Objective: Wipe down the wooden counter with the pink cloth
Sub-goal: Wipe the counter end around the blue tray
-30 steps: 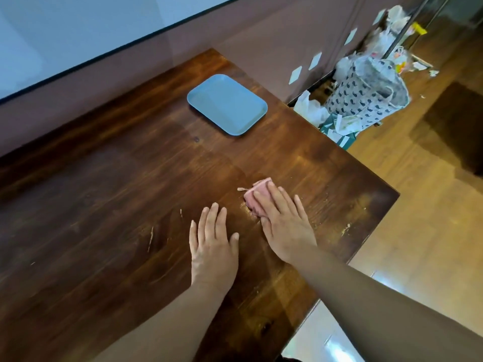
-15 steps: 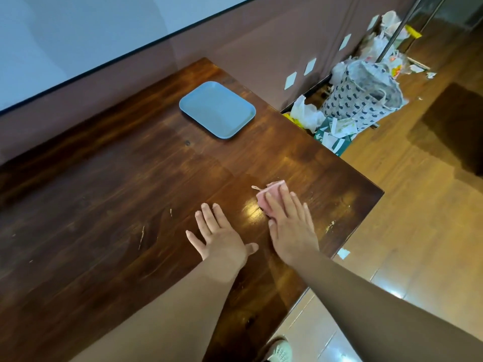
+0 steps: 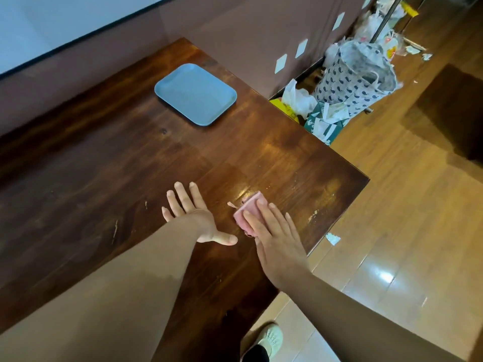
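While pressed flat, cloth (image 3: pixel 248 214) under fingers (image 3: pixel 264 218)

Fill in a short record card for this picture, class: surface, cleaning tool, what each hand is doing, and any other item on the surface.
Surface: wooden counter, dark, scuffed near its edge
Tool: pink cloth, folded small, lying on the counter
Right hand: straight fingers pressing on the cloth
Left hand: flat on the counter beside the cloth, holding nothing
Other item: blue tray, far side, apart from both hands

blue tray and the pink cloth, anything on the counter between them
Nothing: the head view shows only bare wooden counter, with a glossy patch, between the blue tray and the pink cloth.
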The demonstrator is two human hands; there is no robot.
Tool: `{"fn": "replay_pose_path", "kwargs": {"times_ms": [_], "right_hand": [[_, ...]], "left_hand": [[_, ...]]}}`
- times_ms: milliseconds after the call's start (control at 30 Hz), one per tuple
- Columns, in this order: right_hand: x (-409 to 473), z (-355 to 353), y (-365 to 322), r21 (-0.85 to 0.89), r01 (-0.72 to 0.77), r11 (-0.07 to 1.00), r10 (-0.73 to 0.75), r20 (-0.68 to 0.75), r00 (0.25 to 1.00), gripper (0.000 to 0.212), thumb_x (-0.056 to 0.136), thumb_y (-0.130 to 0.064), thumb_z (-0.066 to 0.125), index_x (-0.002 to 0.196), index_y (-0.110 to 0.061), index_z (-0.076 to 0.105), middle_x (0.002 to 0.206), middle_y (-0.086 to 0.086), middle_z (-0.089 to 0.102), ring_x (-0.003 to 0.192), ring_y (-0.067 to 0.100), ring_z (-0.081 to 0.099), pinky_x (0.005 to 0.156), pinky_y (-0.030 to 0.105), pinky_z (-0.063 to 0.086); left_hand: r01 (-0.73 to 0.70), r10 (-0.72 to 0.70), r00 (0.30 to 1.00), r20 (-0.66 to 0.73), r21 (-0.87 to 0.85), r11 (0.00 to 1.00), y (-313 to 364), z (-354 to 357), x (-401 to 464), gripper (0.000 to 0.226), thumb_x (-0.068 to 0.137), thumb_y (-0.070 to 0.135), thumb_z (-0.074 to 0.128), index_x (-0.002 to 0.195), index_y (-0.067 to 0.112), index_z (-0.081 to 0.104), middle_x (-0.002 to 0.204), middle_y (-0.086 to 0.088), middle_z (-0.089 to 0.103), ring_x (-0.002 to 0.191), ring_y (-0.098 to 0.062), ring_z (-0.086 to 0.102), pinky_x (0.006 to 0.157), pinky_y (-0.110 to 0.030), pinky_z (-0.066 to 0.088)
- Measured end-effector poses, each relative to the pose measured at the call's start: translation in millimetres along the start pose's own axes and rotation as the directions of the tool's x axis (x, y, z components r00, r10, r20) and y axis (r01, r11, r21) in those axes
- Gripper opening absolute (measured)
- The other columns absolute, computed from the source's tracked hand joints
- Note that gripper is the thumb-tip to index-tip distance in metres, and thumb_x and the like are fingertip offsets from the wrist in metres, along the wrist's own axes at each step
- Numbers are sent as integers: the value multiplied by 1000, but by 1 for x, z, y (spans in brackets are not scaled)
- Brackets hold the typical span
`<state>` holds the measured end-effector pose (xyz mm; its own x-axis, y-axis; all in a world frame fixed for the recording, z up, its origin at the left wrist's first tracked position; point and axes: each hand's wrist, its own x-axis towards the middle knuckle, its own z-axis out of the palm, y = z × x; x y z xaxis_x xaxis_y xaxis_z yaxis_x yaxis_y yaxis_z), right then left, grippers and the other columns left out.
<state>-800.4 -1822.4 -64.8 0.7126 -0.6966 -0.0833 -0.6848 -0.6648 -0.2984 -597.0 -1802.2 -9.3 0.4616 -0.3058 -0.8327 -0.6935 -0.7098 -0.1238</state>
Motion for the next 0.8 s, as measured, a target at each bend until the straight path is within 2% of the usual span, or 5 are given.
{"fn": "replay_pose_path", "kwargs": {"times_ms": [133, 367, 500, 667, 800], "right_hand": [[14, -13, 36, -33, -38, 999, 38, -7, 999, 75, 104, -25, 41, 155, -44, -11, 167, -10, -3, 154, 16, -1, 124, 41, 1], [-15, 1, 16, 55, -200, 978, 206, -150, 967, 74, 98, -19, 56, 158, -37, 16, 167, -1, 15, 153, 25, 16, 122, 50, 18], [-31, -1, 37, -3, -33, 999, 32, -78, 996, 73, 103, -23, 47, 157, -40, 0, 168, -5, 7, 154, 20, 8, 124, 48, 15], [-8, -24, 49, 64, -303, 951, 308, -104, 946, 74, 103, -21, 45, 158, -34, -4, 168, -2, 3, 154, 25, 7, 125, 48, 10], [-65, 0, 4, 126, -182, 975, 188, -42, 981, 93, 100, -14, 48, 151, -47, -22, 167, -6, -14, 153, 22, -12, 122, 45, -3]], "left_hand": [[-3, 3, 1000, 6, 26, 1000, 1, -1, 0, 164, 49, 86, 71, 122, 9, -54, 128, -23, -61, 134, -45, -41, 118, -60, -7], [-29, 30, 999, -12, 41, 999, -2, -1, -1, 159, 50, 88, 67, 120, 10, -53, 123, -22, -60, 135, -45, -39, 117, -60, -4], [-40, 41, 998, -50, 19, 999, -3, 3, -2, 159, 49, 88, 67, 120, 12, -53, 130, -20, -59, 136, -43, -39, 117, -59, -5], [9, -20, 983, -180, -62, 998, 0, 12, -10, 162, 50, 82, 75, 140, 19, -43, 149, -13, -47, 143, -35, -33, 116, -58, -9], [1, -56, 935, -350, -155, 988, 5, 33, -22, 146, 63, 74, 74, 149, 22, -32, 157, -8, -37, 148, -32, -25, 116, -58, -7]]}}
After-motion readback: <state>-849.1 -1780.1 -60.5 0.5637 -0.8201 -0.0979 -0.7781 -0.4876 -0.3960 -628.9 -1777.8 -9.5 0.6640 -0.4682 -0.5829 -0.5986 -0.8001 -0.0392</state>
